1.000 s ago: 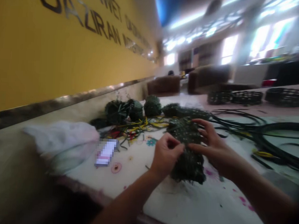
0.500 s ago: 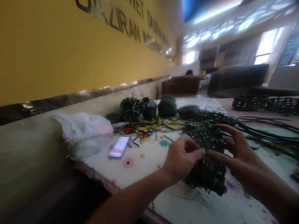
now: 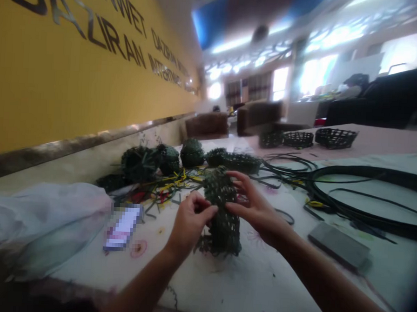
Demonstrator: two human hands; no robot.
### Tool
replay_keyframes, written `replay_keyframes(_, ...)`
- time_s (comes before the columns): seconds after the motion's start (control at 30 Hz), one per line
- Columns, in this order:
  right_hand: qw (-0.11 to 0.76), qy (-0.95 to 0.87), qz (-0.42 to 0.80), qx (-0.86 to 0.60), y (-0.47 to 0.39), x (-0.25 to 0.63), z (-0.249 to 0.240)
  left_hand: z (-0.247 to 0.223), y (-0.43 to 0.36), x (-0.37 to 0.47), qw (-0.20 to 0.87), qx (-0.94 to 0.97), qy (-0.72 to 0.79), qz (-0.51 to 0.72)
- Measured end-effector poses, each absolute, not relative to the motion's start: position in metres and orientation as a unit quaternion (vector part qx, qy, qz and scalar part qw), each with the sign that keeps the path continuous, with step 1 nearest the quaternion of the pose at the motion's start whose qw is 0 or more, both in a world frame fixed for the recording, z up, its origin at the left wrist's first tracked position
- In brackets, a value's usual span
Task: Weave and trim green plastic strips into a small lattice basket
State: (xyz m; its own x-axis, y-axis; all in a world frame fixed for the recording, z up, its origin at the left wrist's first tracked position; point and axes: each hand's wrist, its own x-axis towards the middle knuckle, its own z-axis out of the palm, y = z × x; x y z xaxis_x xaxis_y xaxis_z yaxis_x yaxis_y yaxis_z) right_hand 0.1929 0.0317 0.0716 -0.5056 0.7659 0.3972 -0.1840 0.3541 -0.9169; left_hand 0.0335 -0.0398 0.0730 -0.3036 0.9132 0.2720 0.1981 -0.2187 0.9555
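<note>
A dark green woven basket [image 3: 224,226] stands on the flowered tabletop in front of me, its open-weave side facing me. At its left edge, my left hand [image 3: 191,218] is closed, thumb and forefinger pinching the weave. From the right, my right hand [image 3: 255,205] grips the basket with its thumb on the near face and fingers curved over the upper right edge. The fingertips behind the basket are partly hidden. Loose strip ends stick out at its lower left.
Several dark woven pieces [image 3: 192,153] stand along the wall beside yellow, red and green strip scraps [image 3: 170,184]. A phone [image 3: 123,227] and a white plastic bag [image 3: 44,212] lie left. Right are coiled dark strips [image 3: 368,171], a grey block [image 3: 339,245] and shallow baskets [image 3: 336,138].
My view has swung right, bringing the coil, grey block and shallow baskets into sight. Both hands keep hold of the basket, which now appears narrower and more upright.
</note>
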Motion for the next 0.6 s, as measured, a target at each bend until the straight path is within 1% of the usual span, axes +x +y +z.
replay_keyframes(0.27,0.451,-0.672,0.540,-0.230,0.0278,0.1898,0.0761,0.0758,-0.0460,0.0289,0.362,0.508,0.521,0.582)
replay_keyframes(0.47,0.458,-0.664,0.539,-0.243,0.0277,0.1876,0.0741,0.0742,-0.0490,0.0350,0.360,0.480,0.548,0.583)
replay_keyframes(0.6,0.458,-0.665,0.540,-0.236,0.0306,0.1885,0.0724,0.0781,-0.0497,0.0346,0.403,0.473,0.546,0.561)
